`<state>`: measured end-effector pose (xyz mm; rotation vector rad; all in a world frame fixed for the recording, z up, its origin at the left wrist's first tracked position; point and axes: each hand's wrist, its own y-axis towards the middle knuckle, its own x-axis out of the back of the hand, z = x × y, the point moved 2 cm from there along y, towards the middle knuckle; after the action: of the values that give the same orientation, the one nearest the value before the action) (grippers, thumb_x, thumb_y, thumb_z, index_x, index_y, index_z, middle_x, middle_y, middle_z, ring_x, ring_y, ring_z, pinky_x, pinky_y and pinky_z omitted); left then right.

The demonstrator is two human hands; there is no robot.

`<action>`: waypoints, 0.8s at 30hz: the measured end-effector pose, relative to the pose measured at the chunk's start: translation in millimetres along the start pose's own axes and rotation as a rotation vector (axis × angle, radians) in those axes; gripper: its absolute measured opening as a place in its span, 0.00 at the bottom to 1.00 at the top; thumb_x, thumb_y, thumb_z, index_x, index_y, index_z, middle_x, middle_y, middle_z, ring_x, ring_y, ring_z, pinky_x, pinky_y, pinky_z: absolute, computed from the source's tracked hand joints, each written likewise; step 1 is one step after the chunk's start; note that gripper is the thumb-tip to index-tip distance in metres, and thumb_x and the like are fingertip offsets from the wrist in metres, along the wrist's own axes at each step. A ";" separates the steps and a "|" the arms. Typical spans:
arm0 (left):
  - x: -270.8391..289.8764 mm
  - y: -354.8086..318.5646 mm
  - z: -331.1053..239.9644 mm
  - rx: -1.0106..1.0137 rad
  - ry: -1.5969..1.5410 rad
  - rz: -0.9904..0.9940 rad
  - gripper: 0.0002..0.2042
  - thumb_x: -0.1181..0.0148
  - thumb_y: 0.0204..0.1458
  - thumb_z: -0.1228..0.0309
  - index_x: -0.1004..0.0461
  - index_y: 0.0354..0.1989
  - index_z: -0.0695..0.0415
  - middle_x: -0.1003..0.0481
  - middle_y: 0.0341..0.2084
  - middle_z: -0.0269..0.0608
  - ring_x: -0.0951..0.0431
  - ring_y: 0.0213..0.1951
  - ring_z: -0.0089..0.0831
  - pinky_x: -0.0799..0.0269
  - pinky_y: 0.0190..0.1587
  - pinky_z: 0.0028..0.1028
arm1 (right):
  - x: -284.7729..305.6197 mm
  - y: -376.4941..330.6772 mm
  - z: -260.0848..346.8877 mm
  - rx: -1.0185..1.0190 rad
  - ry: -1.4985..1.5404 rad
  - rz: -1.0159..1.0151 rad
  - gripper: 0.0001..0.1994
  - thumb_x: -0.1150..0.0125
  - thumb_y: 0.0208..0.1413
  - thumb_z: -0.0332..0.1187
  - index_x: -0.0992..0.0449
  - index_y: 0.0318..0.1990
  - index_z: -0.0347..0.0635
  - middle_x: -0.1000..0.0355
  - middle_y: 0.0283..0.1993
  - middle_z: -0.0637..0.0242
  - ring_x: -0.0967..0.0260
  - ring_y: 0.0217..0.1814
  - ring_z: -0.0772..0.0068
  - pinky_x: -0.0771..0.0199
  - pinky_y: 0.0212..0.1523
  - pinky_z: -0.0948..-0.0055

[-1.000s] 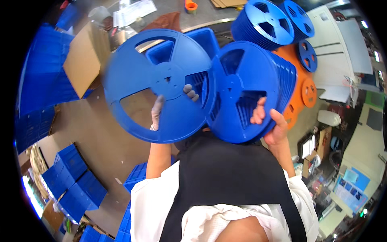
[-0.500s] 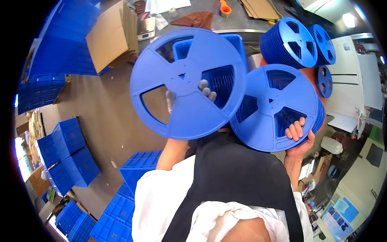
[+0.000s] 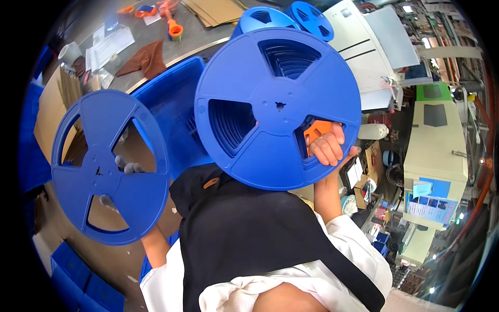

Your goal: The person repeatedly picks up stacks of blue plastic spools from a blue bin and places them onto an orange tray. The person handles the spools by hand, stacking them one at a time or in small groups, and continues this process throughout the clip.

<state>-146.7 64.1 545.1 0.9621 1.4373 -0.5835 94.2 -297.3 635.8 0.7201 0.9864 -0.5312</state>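
Two loads, and now daylight between them: your left-hand blue reel (image 3: 99,166) overlapped the stack half a second ago, and it has swung well clear to your left. So the single reel is apart, and each hand bears its own load. Your left hand (image 3: 130,165) pinches it near the hub, grey-covered fingertips poking through one window, thumb through another. Over on the right, your right hand (image 3: 328,148) hooks bare fingers through the lower window of the reel stack (image 3: 280,104), several edges showing inside; how tightly, you can't tell from here. Between the two sits the blue bin (image 3: 176,99), freshly in view. Through the stack's window peeps something orange (image 3: 318,127). Beyond, more blue reels (image 3: 312,21) stand, and a brown cloth (image 3: 143,60) lies on the grey bench (image 3: 196,40).
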 end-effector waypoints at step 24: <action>-44.8 87.0 158.0 0.248 1.876 -0.225 0.67 0.20 0.22 0.51 0.59 0.72 0.56 0.30 0.48 0.60 0.29 0.52 0.54 0.33 0.59 0.41 | -28.5 3.3 -73.6 -0.451 -0.260 -0.320 0.20 0.41 0.44 0.41 0.34 0.42 0.40 0.38 0.19 0.66 0.40 0.17 0.71 0.39 0.22 0.72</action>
<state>8.2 -30.1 586.1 1.6442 3.1640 0.2310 42.5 -237.5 635.7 0.0850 0.9353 -0.6336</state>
